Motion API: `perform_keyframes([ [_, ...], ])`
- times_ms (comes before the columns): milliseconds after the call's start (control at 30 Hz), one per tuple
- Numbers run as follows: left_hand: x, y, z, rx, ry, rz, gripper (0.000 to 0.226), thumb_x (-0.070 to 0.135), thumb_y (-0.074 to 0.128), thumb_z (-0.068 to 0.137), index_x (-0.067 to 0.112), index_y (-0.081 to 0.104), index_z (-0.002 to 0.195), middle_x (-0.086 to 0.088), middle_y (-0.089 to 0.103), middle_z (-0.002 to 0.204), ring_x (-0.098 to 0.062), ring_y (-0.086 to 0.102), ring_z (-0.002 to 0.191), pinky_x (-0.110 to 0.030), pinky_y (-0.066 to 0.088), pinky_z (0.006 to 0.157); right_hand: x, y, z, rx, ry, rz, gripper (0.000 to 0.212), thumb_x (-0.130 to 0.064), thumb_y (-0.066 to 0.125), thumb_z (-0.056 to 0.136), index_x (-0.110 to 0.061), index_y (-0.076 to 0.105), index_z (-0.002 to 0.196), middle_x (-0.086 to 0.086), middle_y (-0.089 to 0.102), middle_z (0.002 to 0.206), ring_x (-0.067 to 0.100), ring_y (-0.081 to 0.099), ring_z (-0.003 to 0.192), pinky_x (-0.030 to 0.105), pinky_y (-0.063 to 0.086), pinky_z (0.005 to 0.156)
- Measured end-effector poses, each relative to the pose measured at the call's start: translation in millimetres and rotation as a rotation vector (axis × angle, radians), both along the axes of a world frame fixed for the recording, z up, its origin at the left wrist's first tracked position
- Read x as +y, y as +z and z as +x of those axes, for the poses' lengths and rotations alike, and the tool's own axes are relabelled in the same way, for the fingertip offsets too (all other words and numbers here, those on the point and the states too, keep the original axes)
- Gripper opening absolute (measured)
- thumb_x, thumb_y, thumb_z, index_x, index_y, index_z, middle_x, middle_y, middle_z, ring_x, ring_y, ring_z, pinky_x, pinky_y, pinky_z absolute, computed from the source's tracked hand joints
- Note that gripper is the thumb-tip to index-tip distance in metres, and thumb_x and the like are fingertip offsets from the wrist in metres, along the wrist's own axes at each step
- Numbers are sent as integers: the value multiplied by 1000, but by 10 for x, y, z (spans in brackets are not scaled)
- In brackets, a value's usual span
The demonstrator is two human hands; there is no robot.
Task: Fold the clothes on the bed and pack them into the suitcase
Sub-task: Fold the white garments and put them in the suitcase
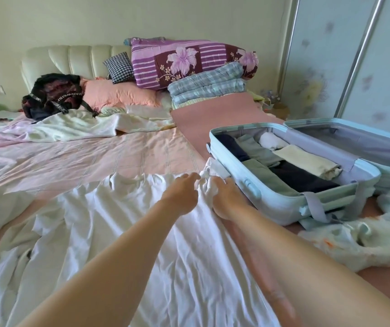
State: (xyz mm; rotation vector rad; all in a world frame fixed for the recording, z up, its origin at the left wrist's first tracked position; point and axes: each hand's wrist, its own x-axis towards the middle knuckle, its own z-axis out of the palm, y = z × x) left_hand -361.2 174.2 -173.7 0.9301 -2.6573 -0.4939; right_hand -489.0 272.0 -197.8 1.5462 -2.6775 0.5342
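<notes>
Folding step: right hand (227, 197) grip clamped on white garment (118, 208) beside suitcase (281, 206), left hand (181, 195) grip unclear; next, likely fold far edge back.

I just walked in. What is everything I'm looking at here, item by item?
white garment: one, white, spread crumpled on the near bed
suitcase: one, light blue, open on the bed, right
folded clothes: several, navy, grey-green, cream, white, in the suitcase's near half
backpack: one, black and dark red, by the headboard
pillow: one, peach, beside the backpack
cushion: one, black-and-white check, against the headboard
purple quilt: one, floral, atop the plaid quilt, blue
pale garment: one, mint-white, near right
left hand, right hand: bare, at the white garment's bunched far edge; grip unclear
</notes>
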Motion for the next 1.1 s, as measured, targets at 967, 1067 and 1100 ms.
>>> perform_keyframes([
  [967, -714, 292, 1469, 475, 257, -28, 43, -17, 47, 72, 20, 69, 75, 2, 60, 89, -20, 59, 78, -29, 49, 63, -665, -55, 1085, -68, 129, -221, 57, -11, 50, 90, -29, 39, 143, 3, 53, 131, 30, 54, 118, 39, 41, 95],
  [1067, -697, 238, 2042, 449, 390, -44, 37, -13, 41, 70, 13, 68, 71, 5, 58, 87, -12, 54, 73, -23, 44, 58, -614, -220, 1301, 15, 162, -193, 46, -10, 44, 88, -37, 58, 122, -4, 66, 111, 27, 56, 111, 39, 39, 93],
  [1100, -704, 182, 2228, 340, 427, -80, 32, -5, 41, 69, 13, 67, 68, 5, 58, 85, -16, 54, 72, -27, 45, 58, -595, -261, 1349, 28, 175, -166, 41, -12, 46, 88, -37, 63, 117, -6, 65, 112, 25, 55, 111, 38, 36, 92],
])
